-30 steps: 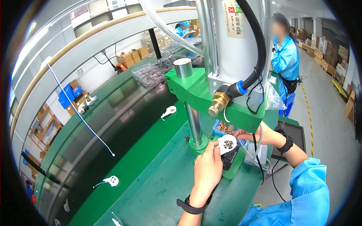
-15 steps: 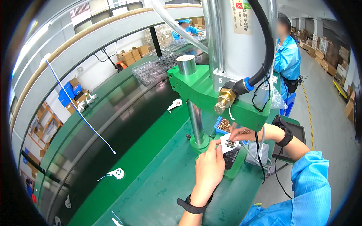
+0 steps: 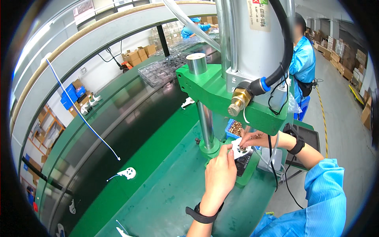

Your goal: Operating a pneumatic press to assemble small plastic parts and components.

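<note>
My left hand (image 3: 219,175) pinches the near edge of a small round white plastic part (image 3: 239,148) lying on the dark fixture of a green press (image 3: 221,94). From the right, my right hand (image 3: 252,139) reaches in under the press arm, its fingertips touching the top of the same part. Just behind my right hand sits a blue bin of small brass pieces (image 3: 235,128). Each wrist wears a black strap.
A dark conveyor belt (image 3: 118,130) runs along the left of the green table and carries white parts (image 3: 127,173). Clear plastic trays (image 3: 160,71) lie at the far end. Another person in a blue coat (image 3: 302,65) stands behind the press. Cables hang at the right.
The view has shifted slightly and the white parts on the belt have moved toward me. Both hands stay on the white part under the press.
</note>
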Motion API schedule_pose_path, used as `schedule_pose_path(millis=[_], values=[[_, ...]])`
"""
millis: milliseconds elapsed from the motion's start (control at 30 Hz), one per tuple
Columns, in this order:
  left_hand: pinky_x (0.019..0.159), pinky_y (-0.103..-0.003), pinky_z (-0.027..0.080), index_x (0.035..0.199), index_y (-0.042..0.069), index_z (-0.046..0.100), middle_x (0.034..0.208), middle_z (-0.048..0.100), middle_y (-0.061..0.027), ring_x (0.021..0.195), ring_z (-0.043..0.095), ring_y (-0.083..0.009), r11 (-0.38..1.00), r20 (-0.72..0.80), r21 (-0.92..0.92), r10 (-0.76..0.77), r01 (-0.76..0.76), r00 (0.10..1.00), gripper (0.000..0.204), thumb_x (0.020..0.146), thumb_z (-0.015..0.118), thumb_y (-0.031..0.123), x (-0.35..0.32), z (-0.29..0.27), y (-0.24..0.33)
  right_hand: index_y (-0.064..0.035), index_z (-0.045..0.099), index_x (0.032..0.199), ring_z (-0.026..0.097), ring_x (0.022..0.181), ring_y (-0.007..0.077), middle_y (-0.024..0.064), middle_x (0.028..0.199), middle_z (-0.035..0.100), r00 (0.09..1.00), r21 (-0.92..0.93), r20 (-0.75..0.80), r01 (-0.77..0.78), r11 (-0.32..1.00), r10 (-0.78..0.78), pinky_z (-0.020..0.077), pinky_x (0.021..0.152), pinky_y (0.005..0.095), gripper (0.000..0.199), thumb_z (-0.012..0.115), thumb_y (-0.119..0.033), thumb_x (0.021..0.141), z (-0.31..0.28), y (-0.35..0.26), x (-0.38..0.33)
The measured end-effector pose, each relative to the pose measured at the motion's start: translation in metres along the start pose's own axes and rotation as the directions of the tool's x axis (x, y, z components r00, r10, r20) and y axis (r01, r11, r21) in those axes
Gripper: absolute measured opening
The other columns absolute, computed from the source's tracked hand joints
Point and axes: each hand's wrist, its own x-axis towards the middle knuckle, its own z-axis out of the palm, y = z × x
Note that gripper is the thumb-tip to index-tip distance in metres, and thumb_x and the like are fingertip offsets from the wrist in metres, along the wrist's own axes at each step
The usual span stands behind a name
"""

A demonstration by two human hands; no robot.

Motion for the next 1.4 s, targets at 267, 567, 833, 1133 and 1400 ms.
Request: schedule_pose_path(millis=[267,567,833,1133,1400], values=[[0.057,-0.039,0.04,0.102,0.005,0.053,0.06,0.054,-0.0183,0.06,0.056,-0.0331,1.0,-0.058,-0.001,0.02,-0.02,0.998,0.021,0.087,0.042,0.016,-0.003,0.001,-0.001,0.0008,0.064,0.08,0.061,0.076,0.0142,0.0073,0.077,0.064,0.996,0.08,-0.045,-0.073,0.994,0.076,0.0488,0.067,0.0271,0.009,0.065,-0.007,0.076,0.004,0.0,-0.006],[0.057,-0.039,0.04,0.101,0.005,0.053,0.061,0.054,-0.0186,0.059,0.056,-0.0324,0.999,-0.064,0.023,0.026,-0.025,0.998,0.021,0.087,0.042,0.016,-0.004,-0.002,0.0,-0.0021,0.066,0.079,0.06,0.072,0.0128,0.0053,0.079,0.065,0.997,0.065,0.062,-0.049,0.997,0.045,0.0473,0.066,0.0256,0.009,0.066,-0.01,0.076,0.003,0.002,0.002],[0.059,-0.044,0.042,0.101,0.005,0.052,0.066,0.057,-0.0194,0.065,0.057,-0.0364,0.999,-0.018,0.032,-0.006,0.007,1.0,0.021,0.088,0.04,0.017,-0.008,-0.01,-0.001,-0.0041,0.047,0.121,0.052,0.093,0.0104,0.0034,0.101,0.055,0.911,0.351,-0.296,-0.176,0.92,0.288,0.0439,0.073,0.0237,0.043,0.06,-0.01,0.08,0.005,0.037,-0.046],[0.058,-0.044,0.042,0.1,0.005,0.051,0.065,0.057,-0.0197,0.064,0.056,-0.0378,0.999,-0.006,0.036,0.018,-0.018,1.0,0.02,0.088,0.041,0.017,-0.017,-0.017,0.0,-0.0008,0.053,0.11,0.04,0.06,0.0147,0.0053,0.072,0.04,0.686,-0.278,-0.727,-0.338,0.899,0.033,0.0347,0.056,0.0268,0.034,0.056,-0.007,0.077,0.049,0.053,-0.087],[0.056,-0.042,0.04,0.101,0.005,0.052,0.06,0.054,-0.0194,0.062,0.055,-0.0368,0.999,-0.012,0.042,0.006,-0.005,1.0,0.02,0.088,0.042,0.017,-0.024,-0.021,0.001,-0.0034,0.058,0.094,0.053,0.084,0.0294,0.0148,0.091,0.055,0.946,-0.611,-0.324,-0.214,0.762,0.006,0.0424,0.072,0.037,0.024,0.058,-0.007,0.07,0.033,0.048,-0.037]])
